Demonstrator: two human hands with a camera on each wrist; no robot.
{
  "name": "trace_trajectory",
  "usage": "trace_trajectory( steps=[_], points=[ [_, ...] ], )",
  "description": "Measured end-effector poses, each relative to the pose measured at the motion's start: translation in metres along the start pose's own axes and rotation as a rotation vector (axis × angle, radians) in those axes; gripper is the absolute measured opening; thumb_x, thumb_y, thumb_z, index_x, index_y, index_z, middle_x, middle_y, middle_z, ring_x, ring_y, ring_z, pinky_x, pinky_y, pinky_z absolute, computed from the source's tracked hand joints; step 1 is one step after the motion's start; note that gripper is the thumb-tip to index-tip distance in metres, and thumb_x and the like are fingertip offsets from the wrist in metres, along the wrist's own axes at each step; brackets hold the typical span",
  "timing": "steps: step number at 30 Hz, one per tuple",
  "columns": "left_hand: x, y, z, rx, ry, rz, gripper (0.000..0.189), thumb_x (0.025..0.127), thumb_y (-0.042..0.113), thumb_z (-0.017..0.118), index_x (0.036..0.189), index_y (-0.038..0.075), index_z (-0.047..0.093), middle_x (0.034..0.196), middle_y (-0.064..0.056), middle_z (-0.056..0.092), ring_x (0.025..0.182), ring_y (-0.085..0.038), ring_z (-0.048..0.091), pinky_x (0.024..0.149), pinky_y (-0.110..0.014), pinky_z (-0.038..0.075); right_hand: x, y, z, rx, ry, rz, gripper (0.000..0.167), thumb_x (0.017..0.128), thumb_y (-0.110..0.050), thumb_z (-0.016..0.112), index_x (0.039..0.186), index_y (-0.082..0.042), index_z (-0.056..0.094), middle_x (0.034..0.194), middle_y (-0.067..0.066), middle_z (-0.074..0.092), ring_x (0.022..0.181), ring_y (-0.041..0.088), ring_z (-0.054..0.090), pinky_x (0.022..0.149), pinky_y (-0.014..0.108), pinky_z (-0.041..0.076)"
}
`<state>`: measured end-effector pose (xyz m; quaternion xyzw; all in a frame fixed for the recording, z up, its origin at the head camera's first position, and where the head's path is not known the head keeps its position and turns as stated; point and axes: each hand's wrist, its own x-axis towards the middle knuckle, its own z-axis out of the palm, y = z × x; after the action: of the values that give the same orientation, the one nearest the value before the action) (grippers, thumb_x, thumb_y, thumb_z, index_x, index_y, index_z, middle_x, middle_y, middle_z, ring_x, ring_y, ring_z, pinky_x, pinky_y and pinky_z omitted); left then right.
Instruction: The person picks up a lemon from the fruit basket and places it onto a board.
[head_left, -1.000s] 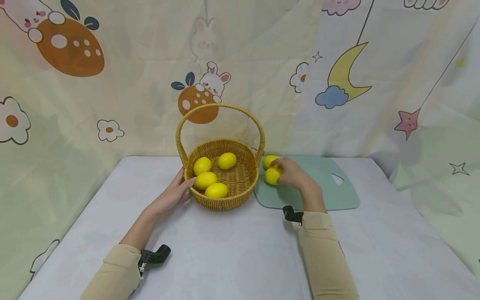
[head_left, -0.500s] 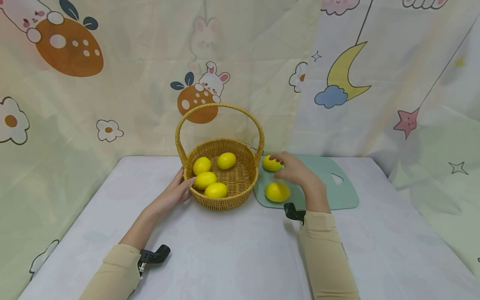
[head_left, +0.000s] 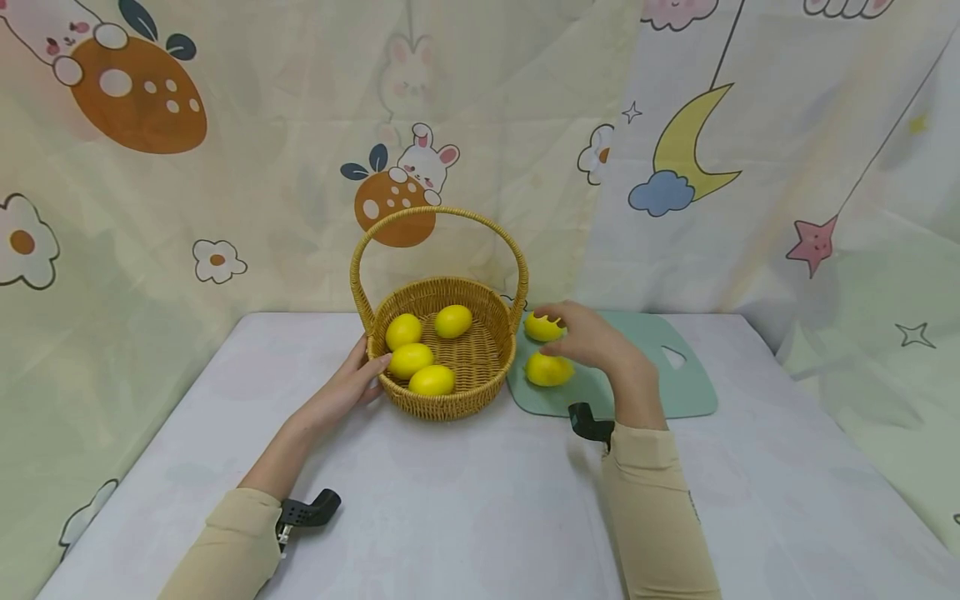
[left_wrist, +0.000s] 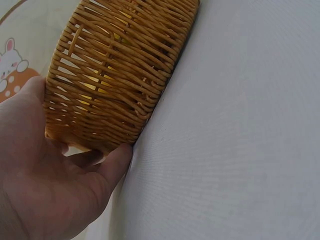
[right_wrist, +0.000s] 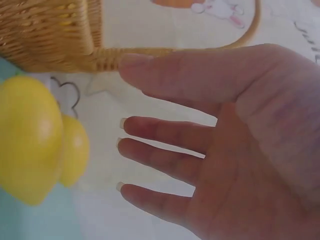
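My left hand (head_left: 352, 375) grips the left side of a round wicker basket (head_left: 480, 385), its thumb over the rim. In the left wrist view, the left hand's fingers (left_wrist: 116, 162) press low on the woven wall (left_wrist: 110, 75). Several lemons (head_left: 432, 381) lie inside the basket. Two more rest on a pale green cutting board (head_left: 637, 387): a near lemon (head_left: 549, 369) and a far lemon (head_left: 542, 327), partly covered by fingers. Over them hovers my right hand (head_left: 596, 342), holding nothing. The right wrist view shows its spread fingers (right_wrist: 165, 132) apart from both lemons (right_wrist: 27, 140).
The basket's tall arched handle (head_left: 442, 210) stands upright. A white cloth covers the table (head_left: 465, 508). Close behind it hangs a printed curtain (head_left: 300, 167). The board has a cut-out grip hole (head_left: 674, 357) at its right.
My right hand has let go of the near lemon and risen slightly up and right. That lemon rolled toward me, then partway back. The left hand and basket stay put.
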<state>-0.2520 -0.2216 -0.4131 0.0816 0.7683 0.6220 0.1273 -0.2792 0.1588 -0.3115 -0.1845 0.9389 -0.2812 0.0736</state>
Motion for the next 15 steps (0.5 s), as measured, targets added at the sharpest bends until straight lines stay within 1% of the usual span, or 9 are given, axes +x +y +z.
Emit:
trace_trajectory(
  steps=[3,6,11,13,15],
  points=[
    [0.0,0.0,0.0,-0.002,-0.001,0.004,0.076,0.104,0.047,0.045,0.158,0.039,-0.009,0.169,-0.002,-0.003,0.153,-0.024,0.019,0.118,-0.051,0.033,-0.003,-0.01,-0.003,0.0,0.008,-0.016,0.059,0.089,-0.017,0.067,0.145,-0.015,0.05,0.15,0.01,0.047,0.136,0.036,0.043,0.108,0.057,0.044],
    [0.0,0.0,0.0,-0.002,-0.003,0.006,0.077,0.104,0.047,0.045,0.158,0.039,-0.009,0.169,-0.003,-0.003,0.153,-0.025,0.018,0.118,-0.051,0.033,-0.009,-0.025,-0.006,-0.011,0.02,-0.042,0.058,0.09,-0.019,0.067,0.145,-0.015,0.05,0.149,0.008,0.048,0.134,0.034,0.045,0.108,0.056,0.044],
    [0.0,0.0,-0.001,0.002,0.0,0.002,0.077,0.104,0.047,0.045,0.158,0.041,-0.009,0.169,-0.003,-0.004,0.153,-0.026,0.018,0.118,-0.052,0.033,-0.019,-0.051,-0.006,-0.028,0.023,-0.075,0.056,0.091,-0.021,0.068,0.145,-0.02,0.051,0.147,0.003,0.051,0.13,0.028,0.05,0.106,0.051,0.048],
    [0.0,0.0,-0.001,0.001,0.002,-0.002,0.076,0.104,0.048,0.046,0.157,0.042,-0.008,0.169,-0.001,-0.004,0.153,-0.024,0.019,0.118,-0.051,0.034,-0.021,-0.057,-0.004,-0.032,0.022,-0.106,0.057,0.091,-0.021,0.069,0.145,-0.022,0.051,0.146,0.002,0.052,0.127,0.026,0.051,0.104,0.049,0.049],
    [0.001,-0.001,-0.001,0.002,0.001,0.002,0.077,0.104,0.048,0.046,0.158,0.041,-0.008,0.169,-0.001,-0.004,0.153,-0.025,0.019,0.118,-0.051,0.034,-0.021,-0.063,0.0,-0.025,0.015,-0.148,0.057,0.091,-0.021,0.07,0.145,-0.021,0.051,0.144,0.001,0.053,0.125,0.025,0.051,0.104,0.047,0.048]
  ],
)
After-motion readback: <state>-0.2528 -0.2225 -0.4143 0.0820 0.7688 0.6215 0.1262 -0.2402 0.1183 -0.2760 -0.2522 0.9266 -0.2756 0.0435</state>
